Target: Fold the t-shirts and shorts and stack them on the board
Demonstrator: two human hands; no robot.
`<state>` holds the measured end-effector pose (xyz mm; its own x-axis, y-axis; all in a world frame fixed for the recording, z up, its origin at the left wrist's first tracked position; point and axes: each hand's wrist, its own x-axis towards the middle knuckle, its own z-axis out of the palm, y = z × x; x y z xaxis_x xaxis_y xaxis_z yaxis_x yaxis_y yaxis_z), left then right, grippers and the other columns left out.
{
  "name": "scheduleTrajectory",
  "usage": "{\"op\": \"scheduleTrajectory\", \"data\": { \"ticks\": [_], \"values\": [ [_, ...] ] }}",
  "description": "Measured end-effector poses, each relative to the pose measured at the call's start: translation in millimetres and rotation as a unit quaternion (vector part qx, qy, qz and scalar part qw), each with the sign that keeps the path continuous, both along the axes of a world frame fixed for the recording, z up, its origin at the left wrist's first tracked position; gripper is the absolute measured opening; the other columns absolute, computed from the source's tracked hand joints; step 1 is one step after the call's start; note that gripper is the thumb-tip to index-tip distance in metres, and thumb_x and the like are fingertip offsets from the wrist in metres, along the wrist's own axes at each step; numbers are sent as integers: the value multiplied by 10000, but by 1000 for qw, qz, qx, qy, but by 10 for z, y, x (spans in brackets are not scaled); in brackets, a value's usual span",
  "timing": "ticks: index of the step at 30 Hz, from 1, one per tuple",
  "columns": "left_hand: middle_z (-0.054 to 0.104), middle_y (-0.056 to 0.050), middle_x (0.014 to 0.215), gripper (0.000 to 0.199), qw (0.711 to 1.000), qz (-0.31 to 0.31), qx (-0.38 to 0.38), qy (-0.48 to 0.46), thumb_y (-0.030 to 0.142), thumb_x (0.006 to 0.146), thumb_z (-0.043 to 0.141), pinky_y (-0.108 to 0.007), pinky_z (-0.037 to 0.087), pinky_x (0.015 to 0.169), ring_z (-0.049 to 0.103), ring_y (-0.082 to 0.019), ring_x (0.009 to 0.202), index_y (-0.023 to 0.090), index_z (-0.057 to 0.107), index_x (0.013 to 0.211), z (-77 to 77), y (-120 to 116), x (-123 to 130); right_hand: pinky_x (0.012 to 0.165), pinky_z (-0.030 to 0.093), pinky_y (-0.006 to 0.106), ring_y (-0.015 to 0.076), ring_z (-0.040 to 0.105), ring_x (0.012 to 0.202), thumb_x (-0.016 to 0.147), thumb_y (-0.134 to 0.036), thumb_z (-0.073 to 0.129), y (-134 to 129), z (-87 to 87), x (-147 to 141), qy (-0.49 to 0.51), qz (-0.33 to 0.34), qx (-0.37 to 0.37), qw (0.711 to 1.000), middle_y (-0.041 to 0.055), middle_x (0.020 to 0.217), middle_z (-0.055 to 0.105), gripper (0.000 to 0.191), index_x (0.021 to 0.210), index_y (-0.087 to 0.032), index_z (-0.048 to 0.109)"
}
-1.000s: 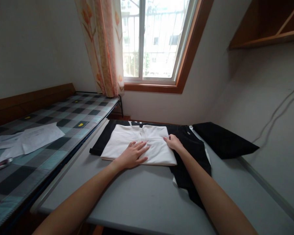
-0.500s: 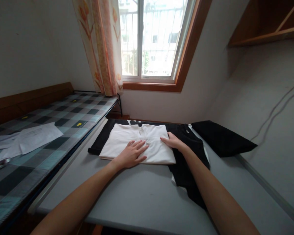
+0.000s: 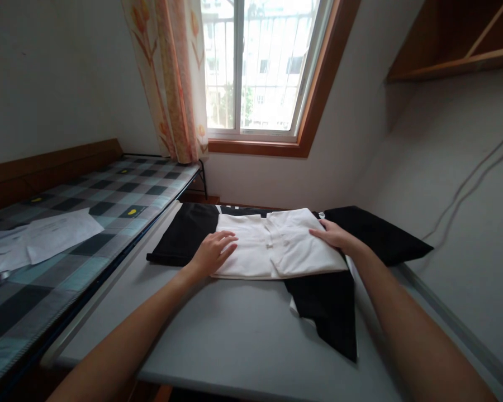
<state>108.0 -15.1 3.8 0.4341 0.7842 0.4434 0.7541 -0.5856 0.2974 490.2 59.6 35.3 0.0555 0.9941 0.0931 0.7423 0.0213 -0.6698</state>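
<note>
The folded white cloth (image 3: 291, 248) has shifted right, baring more black fabric (image 3: 184, 226) at left. The left hand (image 3: 213, 251) rests open; whether the right hand (image 3: 337, 236) pinches cloth is unclear.

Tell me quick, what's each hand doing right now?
Left hand: open, at the white cloth.
Right hand: touching the white cloth; can't tell whether it grips.

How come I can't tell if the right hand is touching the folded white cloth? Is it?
Touching. The head view shows the right hand at the right edge of the folded white cloth, fingers against the fabric with no gap showing.
</note>
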Motion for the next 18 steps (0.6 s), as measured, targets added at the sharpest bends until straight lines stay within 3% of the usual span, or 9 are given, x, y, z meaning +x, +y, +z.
{"op": "scheduleTrajectory", "data": {
  "ticks": [3, 6, 9, 12, 14, 15, 18],
  "values": [
    [606, -84, 1294, 374, 998, -53, -27, 29, 395, 992, 380, -401, 415, 1010, 546, -214, 1197, 231, 634, 1212, -104, 19, 16, 746, 536, 295, 256, 669, 920, 699, -368, 747, -45, 114, 394, -21, -45, -84, 995, 154, 1105, 702, 477, 1119, -155, 668],
    [549, -84, 1374, 364, 993, -103, -39, 38, 396, 970, 444, -425, 385, 1048, 492, -233, 1262, 261, 606, 1266, -193, 17, 55, 678, 545, 283, 259, 670, 912, 688, -330, 732, -104, 240, 613, -19, -78, -134, 988, 142, 1118, 696, 477, 1125, -158, 650],
    [549, -100, 1356, 345, 992, -117, -52, -7, 387, 946, 498, -449, 373, 1061, 484, -249, 1250, 256, 631, 1236, -220, 2, 107, 622, 551, 296, 260, 678, 837, 694, -279, 708, -114, 437, 597, 50, -63, -171, 982, 147, 1059, 706, 384, 1050, -148, 651],
    [606, -117, 1222, 339, 977, -122, -108, -136, 411, 941, 500, -412, 403, 1032, 535, -234, 1153, 210, 684, 1142, -222, 15, 156, 599, 554, 312, 251, 677, 759, 705, -283, 709, -89, 722, 336, 118, -27, -174, 977, 136, 965, 716, 307, 976, -153, 650],
    [633, -131, 1156, 415, 941, -119, -183, -260, 482, 927, 500, -389, 450, 958, 581, -231, 1058, 170, 683, 1131, -234, 46, 185, 619, 555, 306, 228, 673, 752, 710, -300, 732, -98, 895, 47, 145, 18, -143, 979, 120, 960, 713, 329, 992, -156, 644],
    [641, -145, 1147, 481, 907, -118, -235, -328, 532, 910, 503, -381, 476, 897, 603, -233, 1008, 152, 666, 1155, -243, 65, 200, 637, 555, 299, 208, 670, 753, 725, -324, 733, -114, 950, -115, 169, 57, -126, 976, 108, 968, 710, 360, 1031, -160, 637],
    [649, -193, 1160, 685, 753, -126, -400, -508, 654, 847, 515, -353, 505, 750, 644, -250, 932, 128, 564, 1283, -265, 101, 252, 750, 559, 335, 196, 678, 858, 800, -404, 676, -191, 903, -572, 254, 226, -140, 930, 96, 1026, 708, 476, 1216, -200, 567]
  ]
}}
